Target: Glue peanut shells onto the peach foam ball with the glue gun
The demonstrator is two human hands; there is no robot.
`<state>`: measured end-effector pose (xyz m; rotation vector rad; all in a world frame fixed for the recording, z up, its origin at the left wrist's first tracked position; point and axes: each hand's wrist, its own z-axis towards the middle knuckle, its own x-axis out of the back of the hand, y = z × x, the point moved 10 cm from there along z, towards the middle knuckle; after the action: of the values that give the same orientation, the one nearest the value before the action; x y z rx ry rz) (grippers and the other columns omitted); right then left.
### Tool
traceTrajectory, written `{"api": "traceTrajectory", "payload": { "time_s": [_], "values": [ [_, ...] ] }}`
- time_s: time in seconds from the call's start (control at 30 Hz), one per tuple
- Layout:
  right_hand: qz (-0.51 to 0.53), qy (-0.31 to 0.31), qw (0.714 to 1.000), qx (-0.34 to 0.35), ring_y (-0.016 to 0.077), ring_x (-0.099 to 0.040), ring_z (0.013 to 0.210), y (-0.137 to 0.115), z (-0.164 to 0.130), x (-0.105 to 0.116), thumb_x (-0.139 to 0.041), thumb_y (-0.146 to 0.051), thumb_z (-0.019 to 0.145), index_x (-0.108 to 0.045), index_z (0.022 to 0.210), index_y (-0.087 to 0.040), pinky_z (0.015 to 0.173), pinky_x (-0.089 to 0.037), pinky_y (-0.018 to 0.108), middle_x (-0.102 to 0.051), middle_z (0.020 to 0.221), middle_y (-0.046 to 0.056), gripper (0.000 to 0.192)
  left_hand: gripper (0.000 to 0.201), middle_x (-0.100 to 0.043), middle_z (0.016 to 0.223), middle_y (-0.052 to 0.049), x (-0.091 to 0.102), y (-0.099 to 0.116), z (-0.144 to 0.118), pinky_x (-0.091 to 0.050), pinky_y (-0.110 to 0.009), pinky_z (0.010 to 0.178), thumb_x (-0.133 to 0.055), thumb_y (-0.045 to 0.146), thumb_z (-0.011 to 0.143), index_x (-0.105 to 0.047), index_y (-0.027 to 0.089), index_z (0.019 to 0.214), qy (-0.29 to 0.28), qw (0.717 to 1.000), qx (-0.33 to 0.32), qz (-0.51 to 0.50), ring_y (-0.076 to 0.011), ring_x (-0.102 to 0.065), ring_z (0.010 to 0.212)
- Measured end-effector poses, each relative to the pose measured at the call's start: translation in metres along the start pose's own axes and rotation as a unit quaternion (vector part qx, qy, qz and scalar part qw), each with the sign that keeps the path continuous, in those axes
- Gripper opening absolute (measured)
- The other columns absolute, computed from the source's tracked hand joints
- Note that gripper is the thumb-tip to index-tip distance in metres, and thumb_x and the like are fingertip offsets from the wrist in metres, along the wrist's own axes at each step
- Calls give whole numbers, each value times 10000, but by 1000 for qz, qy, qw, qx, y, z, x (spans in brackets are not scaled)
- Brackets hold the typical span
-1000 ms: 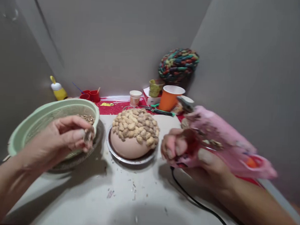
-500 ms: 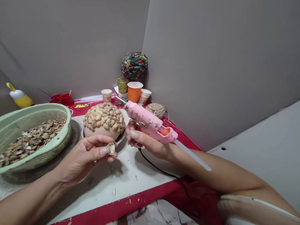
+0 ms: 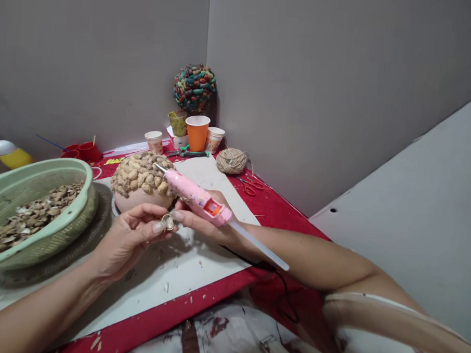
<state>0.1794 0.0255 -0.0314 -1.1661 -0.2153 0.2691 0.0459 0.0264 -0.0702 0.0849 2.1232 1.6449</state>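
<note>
Between thumb and fingers, my left hand (image 3: 133,234) pinches a peanut shell half (image 3: 168,222), its hollow side facing me. My right hand (image 3: 202,216) is closed round the handle of a pink glue gun (image 3: 193,195), which has a clear glue stick (image 3: 259,245) jutting from its back. The gun's metal nozzle points up and left, and the right thumb is close beside the shell. Behind my hands a round form (image 3: 141,197) stands on a dish, its upper part covered with peanut shells (image 3: 138,172) and its lower part bare and beige.
A green basket (image 3: 81,211) of shells stands at left. Orange cup (image 3: 197,135), paper cups (image 3: 154,140), pliers (image 3: 189,153), a twine ball (image 3: 231,160) and red scissors (image 3: 248,186) lie towards the back. A colourful ball (image 3: 195,87) stands in the corner. The gun's cord (image 3: 288,303) hangs near my lap.
My right hand has brought the glue gun lower and closer to my left hand, its thumb now by the shell. The whole view has shifted rightward, revealing the scissors.
</note>
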Motion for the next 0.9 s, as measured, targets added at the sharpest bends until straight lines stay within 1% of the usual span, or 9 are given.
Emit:
{"api": "traceTrajectory", "payload": {
  "time_s": [0.07,0.17,0.23,0.3,0.4,0.6,0.67,0.73,0.9],
  "values": [
    [-26,-17,999,22,130,-574,656,2,-1,-4,-772,-458,859,-634,805,-157,627,-493,256,-635,740,15,335,319,-821,806,-18,4,-2,-1,-635,-244,738,-1011,284,549,-811,229,791,11,1000,-5,0,-152,-755,707],
    [-91,-31,992,79,128,-558,642,-3,-5,-9,-733,-392,892,-626,804,-158,612,-473,254,-621,746,17,272,306,-819,786,-18,5,-3,-4,-615,-227,705,-1014,275,541,-818,233,773,15,1000,-15,7,-143,-747,695],
    [-123,-30,985,119,136,-569,649,-9,-8,-10,-713,-370,903,-615,800,-169,626,-478,264,-629,762,25,247,312,-819,781,-21,5,-2,-6,-606,-229,695,-1017,283,531,-823,236,770,18,1000,-20,14,-142,-739,686],
    [-145,-25,979,144,147,-578,659,-12,-10,-10,-705,-358,906,-611,803,-179,641,-485,274,-634,766,31,226,317,-819,779,-23,4,-2,-8,-598,-231,695,-1017,294,531,-828,238,779,16,999,-23,17,-140,-731,682],
    [-157,-14,973,170,151,-575,655,-16,-11,-9,-707,-330,899,-599,795,-186,638,-481,278,-619,749,29,208,318,-813,770,-17,2,-2,-10,-582,-212,693,-1017,302,536,-826,237,781,13,999,-28,18,-122,-716,673],
    [-150,-18,962,228,116,-537,616,-24,-14,-13,-729,-276,895,-571,795,-176,596,-440,245,-572,727,-1,212,344,-796,758,-19,1,-1,-11,-574,-178,667,-1014,309,552,-819,213,818,13,999,-44,22,-106,-700,664],
    [-136,-12,965,226,106,-530,604,-26,-14,-11,-706,-266,910,-575,799,-168,589,-442,236,-573,721,-6,198,332,-789,764,-22,1,3,-12,-578,-175,672,-1001,291,585,-818,199,847,15,998,-57,19,-105,-698,675],
    [-129,-6,970,207,104,-535,602,-25,-13,-8,-668,-266,935,-585,783,-162,592,-456,233,-578,710,-3,203,328,-778,767,-19,2,7,-13,-586,-175,682,-990,266,610,-817,191,879,20,997,-69,14,-102,-700,683],
    [-102,-1,981,168,125,-618,681,-26,-14,-5,-678,-326,954,-641,805,-149,667,-525,243,-644,765,24,234,340,-778,768,-20,4,14,-12,-612,-190,696,-995,244,597,-825,199,887,34,995,-89,6,-112,-720,696]
  ]
}}
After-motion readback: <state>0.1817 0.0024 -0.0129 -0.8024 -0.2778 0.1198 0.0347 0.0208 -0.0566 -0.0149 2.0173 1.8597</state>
